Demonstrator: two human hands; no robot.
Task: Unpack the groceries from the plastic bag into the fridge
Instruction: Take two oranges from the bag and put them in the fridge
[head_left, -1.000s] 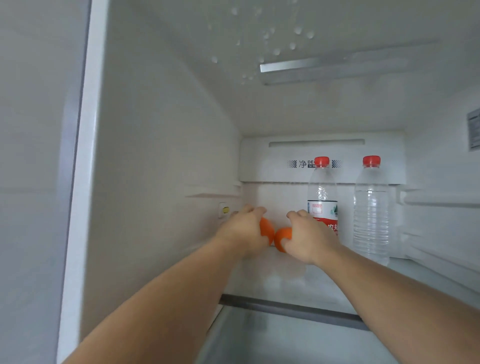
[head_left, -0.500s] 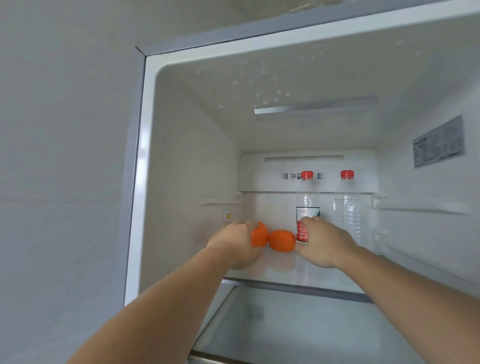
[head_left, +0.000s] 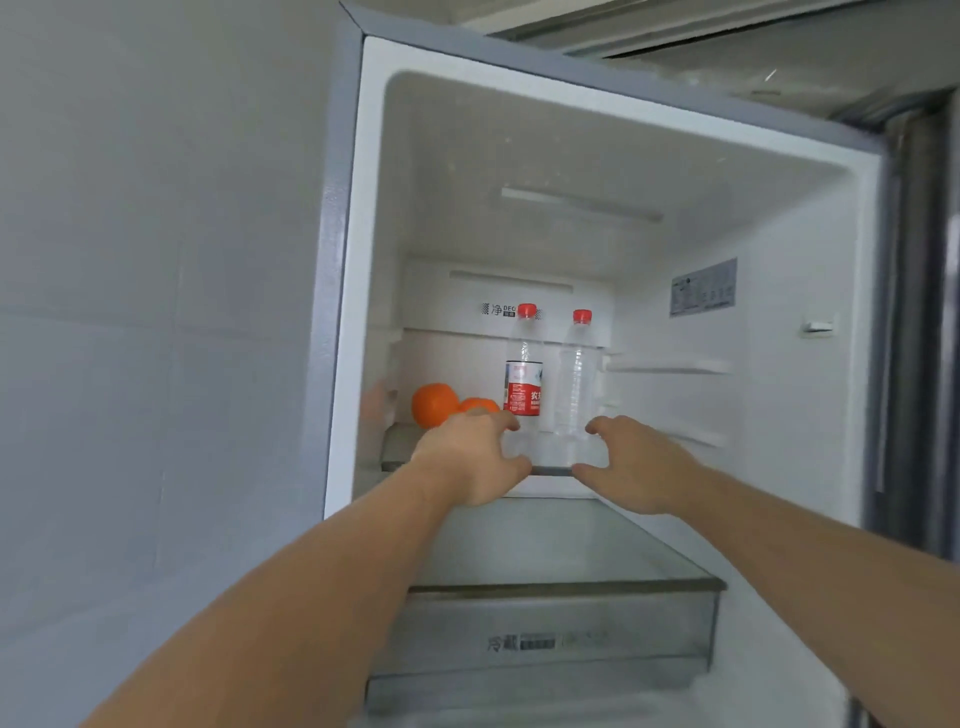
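Oranges: two lie on the upper glass shelf (head_left: 550, 470) of the open fridge (head_left: 810, 415). The larger orange (head_left: 434, 404) sits toward the left wall of the compartment; the smaller orange (head_left: 479, 404) is just to its right, appearing to touch it, partly hidden behind the left hand (head_left: 478, 457). Right of the oranges on the same shelf stand two upright clear bottles with red caps: a labelled bottle (head_left: 524, 379) next to the smaller orange and an unlabelled bottle (head_left: 576, 384) beside it. Both bare hands hover in front of the shelf edge and grasp nothing. The left hand, fingers loosely curled, is in front of the smaller orange. The right hand (head_left: 634, 462), fingers relaxed and spread, is below the unlabelled bottle. Beneath the shelf lies a second glass shelf (head_left: 566, 584) over a translucent drawer (head_left: 545, 639).
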